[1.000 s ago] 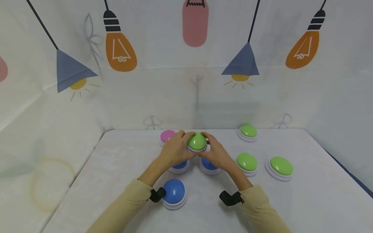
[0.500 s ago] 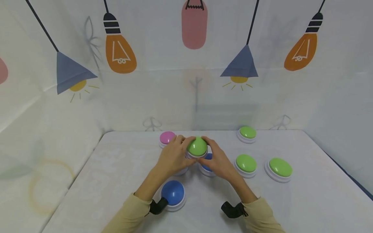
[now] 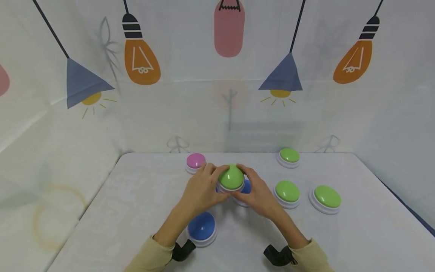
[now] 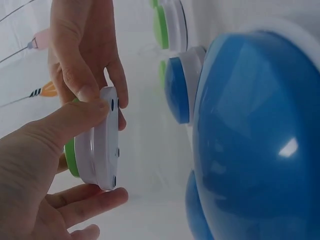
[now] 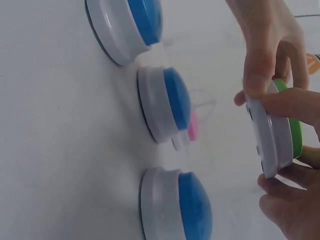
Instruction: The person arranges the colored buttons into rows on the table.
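Both hands hold one domed green push button (image 3: 231,177) with a white base, raised off the table. My left hand (image 3: 200,190) grips its left side and my right hand (image 3: 256,194) its right, thumbs at the near lower edge. In the left wrist view the button's white base (image 4: 102,150) shows small dark spots on its underside. Beneath the hands sit blue push buttons: one near my left wrist (image 3: 202,226), one partly behind my right hand (image 3: 246,187). A third blue button (image 5: 177,100) shows in the right wrist view; my left hand mostly hides it in the head view.
A pink push button (image 3: 195,161) stands at the back, left of the hands. To the right are three green ones: a far one (image 3: 289,155), a middle one (image 3: 287,191) and a rightmost one (image 3: 327,196). White table (image 3: 136,196) ends at a printed curtain (image 3: 190,113).
The hands and the held green button have shifted slightly down the head view, towards me. More of the pink button shows now. Both hands have kept their grip, and the other buttons stay put.
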A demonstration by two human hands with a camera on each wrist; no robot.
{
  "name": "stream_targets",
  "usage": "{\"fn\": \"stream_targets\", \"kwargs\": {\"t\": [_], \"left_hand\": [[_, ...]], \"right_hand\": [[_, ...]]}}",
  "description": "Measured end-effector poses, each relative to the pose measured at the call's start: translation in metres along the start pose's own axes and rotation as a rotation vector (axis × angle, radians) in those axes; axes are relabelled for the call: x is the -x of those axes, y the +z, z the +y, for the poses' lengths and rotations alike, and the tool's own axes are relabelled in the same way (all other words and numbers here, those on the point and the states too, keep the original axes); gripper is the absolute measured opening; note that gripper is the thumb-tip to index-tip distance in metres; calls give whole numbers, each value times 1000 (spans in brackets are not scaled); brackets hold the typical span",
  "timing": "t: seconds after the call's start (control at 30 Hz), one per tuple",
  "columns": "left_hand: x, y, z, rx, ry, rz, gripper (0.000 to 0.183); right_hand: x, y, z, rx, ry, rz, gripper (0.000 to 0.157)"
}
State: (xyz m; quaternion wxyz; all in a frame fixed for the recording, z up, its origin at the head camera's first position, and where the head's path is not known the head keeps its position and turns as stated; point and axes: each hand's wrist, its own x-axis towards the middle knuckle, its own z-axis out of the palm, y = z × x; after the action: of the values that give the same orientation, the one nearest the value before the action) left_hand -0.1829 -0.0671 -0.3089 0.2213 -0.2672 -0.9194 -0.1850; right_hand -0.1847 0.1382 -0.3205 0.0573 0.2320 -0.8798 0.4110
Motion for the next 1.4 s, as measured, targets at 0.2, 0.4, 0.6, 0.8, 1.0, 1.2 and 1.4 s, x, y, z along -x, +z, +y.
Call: {"fn": "stream_targets", "kwargs": {"t": [0.2, 0.4, 0.6, 0.8, 1.0, 1.2, 1.4], "left_hand": [[6, 0, 7, 12, 28, 21, 76], [14, 3, 14, 18, 45, 26, 75], [18, 7, 21, 34, 51, -7, 75], [21, 13, 27, 51, 53, -31, 76], [24, 15, 33, 64, 56, -60, 76], [28, 18, 38, 58, 61, -72, 75], [32, 21, 46, 47, 98, -104, 75]], "right_hand": [[13, -4, -2, 13, -12, 3, 81], [23, -6, -1, 29, -22, 3, 79], [33, -8, 0, 62, -7, 13, 78], [42, -9, 2, 96, -22, 44, 80], [51, -10, 3, 142, -40, 65, 80], [60, -11, 3, 156, -16, 58, 79], [72, -11, 3, 186, 24, 59, 78]]}}
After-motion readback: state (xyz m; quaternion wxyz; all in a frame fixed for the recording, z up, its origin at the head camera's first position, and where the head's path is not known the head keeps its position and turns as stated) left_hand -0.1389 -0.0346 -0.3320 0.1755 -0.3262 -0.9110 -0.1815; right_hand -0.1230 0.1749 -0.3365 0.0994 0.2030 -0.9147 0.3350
